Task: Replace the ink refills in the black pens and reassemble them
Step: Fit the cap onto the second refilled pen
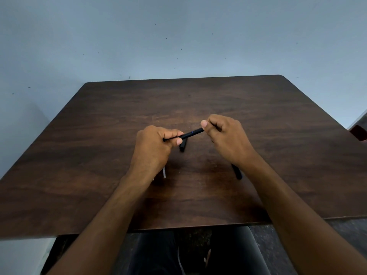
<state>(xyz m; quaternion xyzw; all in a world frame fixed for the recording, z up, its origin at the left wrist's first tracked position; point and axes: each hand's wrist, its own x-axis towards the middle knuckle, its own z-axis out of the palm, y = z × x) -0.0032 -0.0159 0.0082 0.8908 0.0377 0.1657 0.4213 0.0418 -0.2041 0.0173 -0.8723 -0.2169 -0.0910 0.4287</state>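
A black pen (191, 133) is held level above the middle of the dark wooden table (99, 135). My left hand (155, 147) grips its left end, and my right hand (226, 137) pinches its right end between thumb and fingers. A short black pen cap (183, 146) lies on the table just below the pen. A second black pen (237, 172) lies partly hidden under my right wrist. Thin pale ink refills (164, 172) peek out from beneath my left wrist.
A light blue wall (178, 36) rises directly behind the table's far edge. A reddish-brown object (359, 132) shows at the right edge of the view. My legs in dark trousers (198, 253) are under the table's near edge.
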